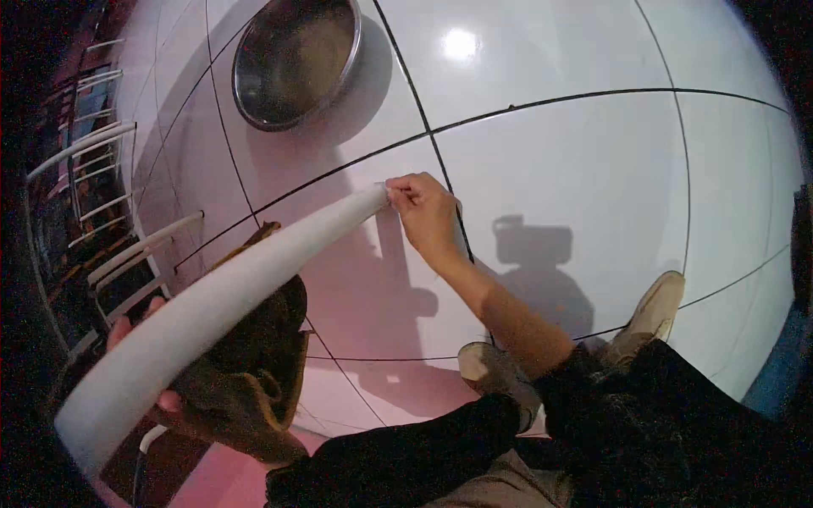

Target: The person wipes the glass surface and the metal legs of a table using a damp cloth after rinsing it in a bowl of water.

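A long, smooth white piece (229,296), like a roll or tube, slants from the lower left up to the middle; its exact kind I cannot make out. Wrapped around its wide lower-left part is my left hand (171,401), mostly hidden behind it, with fingertips on the upper side and the thumb on the lower. At the narrow end my right hand (423,203) pinches the tip between thumb and fingers. Below the white piece, near my left forearm, hangs or lies a dark brown cloth-like item (254,364) with a lighter tan edge.
A round metal basin (347,76) with a brownish inside sits on the white tiled floor (576,169) ahead. White metal racks or frames (148,241) line the left side. My shoes (654,305) and dark-clothed legs fill the bottom right.
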### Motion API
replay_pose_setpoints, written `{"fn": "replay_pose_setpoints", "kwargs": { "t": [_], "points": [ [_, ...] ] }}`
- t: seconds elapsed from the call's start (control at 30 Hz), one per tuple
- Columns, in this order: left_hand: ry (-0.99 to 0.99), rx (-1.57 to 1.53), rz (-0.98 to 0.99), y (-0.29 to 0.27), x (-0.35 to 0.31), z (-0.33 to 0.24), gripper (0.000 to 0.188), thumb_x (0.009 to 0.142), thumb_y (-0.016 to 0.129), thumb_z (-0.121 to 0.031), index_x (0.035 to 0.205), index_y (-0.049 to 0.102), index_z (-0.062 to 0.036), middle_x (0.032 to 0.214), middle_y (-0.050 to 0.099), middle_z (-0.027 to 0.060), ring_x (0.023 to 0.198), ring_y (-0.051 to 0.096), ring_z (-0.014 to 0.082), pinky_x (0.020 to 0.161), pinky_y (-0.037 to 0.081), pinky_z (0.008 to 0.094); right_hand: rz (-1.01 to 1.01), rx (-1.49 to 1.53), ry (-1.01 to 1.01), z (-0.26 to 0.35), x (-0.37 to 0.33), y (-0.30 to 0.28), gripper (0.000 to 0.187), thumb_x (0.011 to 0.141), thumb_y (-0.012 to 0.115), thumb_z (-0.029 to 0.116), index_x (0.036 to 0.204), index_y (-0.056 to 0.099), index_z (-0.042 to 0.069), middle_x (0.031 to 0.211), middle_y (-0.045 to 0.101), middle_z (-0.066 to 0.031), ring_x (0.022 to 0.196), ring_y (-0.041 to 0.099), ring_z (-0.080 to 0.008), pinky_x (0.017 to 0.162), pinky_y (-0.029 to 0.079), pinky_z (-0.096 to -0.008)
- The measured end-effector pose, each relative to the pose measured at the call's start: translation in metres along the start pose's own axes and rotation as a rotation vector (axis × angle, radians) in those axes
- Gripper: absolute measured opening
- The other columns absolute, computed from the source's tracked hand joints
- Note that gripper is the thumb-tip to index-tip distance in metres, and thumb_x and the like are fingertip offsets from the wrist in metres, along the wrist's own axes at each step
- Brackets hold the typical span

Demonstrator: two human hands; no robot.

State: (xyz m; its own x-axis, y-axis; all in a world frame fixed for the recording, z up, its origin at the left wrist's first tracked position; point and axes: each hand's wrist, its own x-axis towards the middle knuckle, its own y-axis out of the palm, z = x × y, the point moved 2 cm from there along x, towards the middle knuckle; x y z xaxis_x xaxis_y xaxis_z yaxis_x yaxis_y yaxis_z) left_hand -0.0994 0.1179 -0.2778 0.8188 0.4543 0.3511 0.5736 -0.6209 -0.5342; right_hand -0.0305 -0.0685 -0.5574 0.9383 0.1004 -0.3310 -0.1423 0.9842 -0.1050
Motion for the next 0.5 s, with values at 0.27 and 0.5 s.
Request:
{"fn": "replay_pose_setpoints", "kwargs": {
  "t": [0.27, 0.5],
  "points": [
    [0.063, 0.071, -0.014, 0.004, -0.008, -0.015, 0.06, 0.083, 0.069, -0.026, 0.13, 0.042, 0.0005, 0.127, 0.049, 0.0244, 0.106, 0.056, 0.0354, 0.096, 0.044, 0.0455, -0.178, 0.371, -0.138, 0.034, -0.031, 0.022, 0.011, 0.081, 0.066, 0.001, 0.091, 0.069, 0.001, 0.088, 0.065, -0.0104, 0.076, 0.064, -0.0161, 0.065, 0.052, -0.0259],
    [0.088, 0.077, 0.007, 0.01, -0.007, -0.013, 0.061, 0.083, 0.069, -0.027, 0.13, 0.041, 0.0006, 0.127, 0.049, 0.0247, 0.106, 0.056, 0.0355, 0.096, 0.044, 0.0455, -0.197, 0.385, -0.125, 0.048, -0.04, 0.02, 0.009, 0.08, 0.066, 0.001, 0.089, 0.07, 0.001, 0.083, 0.064, -0.009, 0.07, 0.062, -0.0146, 0.061, 0.05, -0.0257]
  ]
}}
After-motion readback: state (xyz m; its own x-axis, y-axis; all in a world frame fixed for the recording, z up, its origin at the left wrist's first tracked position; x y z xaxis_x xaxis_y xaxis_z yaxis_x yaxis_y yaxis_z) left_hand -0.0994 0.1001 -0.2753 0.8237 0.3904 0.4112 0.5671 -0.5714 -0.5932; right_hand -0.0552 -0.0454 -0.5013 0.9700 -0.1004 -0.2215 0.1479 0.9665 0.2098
